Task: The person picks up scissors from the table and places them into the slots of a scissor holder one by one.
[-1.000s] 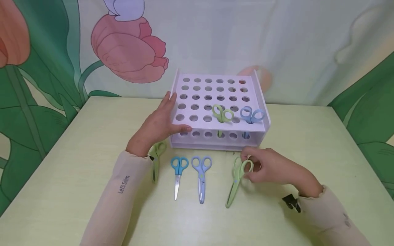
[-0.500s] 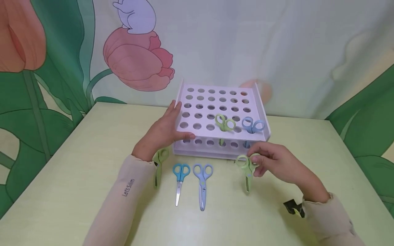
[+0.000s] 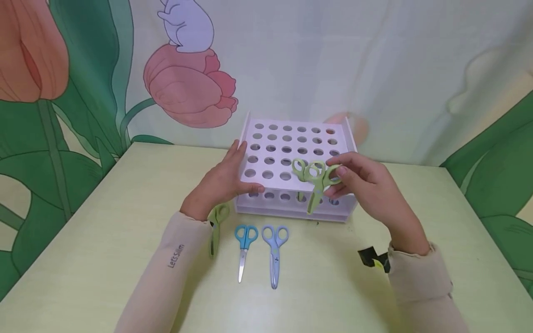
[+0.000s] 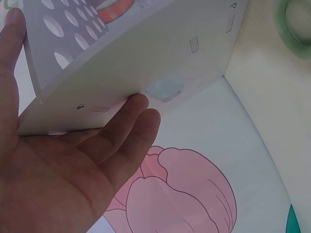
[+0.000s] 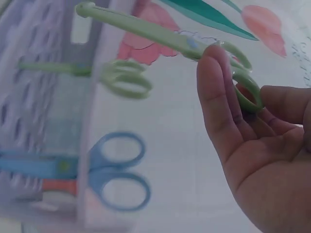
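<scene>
My right hand (image 3: 368, 185) pinches light green scissors (image 3: 317, 192) by one handle loop, in the air over the front right of a white rack (image 3: 270, 185) with rows of round holes. Their tip points down and a little to the left. My left hand (image 3: 218, 180) rests against the rack's left side, fingers along the outer wall and thumb on the front edge. Another pair of green scissors (image 5: 82, 69) stands in a front-row hole. Blue scissors (image 5: 60, 166) also stand in the rack, hidden behind my right hand in the head view.
Three scissors lie on the table before the rack: a green pair (image 3: 214, 226) partly behind my left sleeve, a teal-handled pair (image 3: 243, 259) and a lavender-blue pair (image 3: 275, 268). Something orange-red (image 5: 59, 185) shows inside the rack. A flower-printed curtain (image 3: 283, 60) hangs behind.
My right hand has lifted the green scissors off the table and carried them up and forward to the rack's front. My left hand stays on the rack. The head view has shifted slightly.
</scene>
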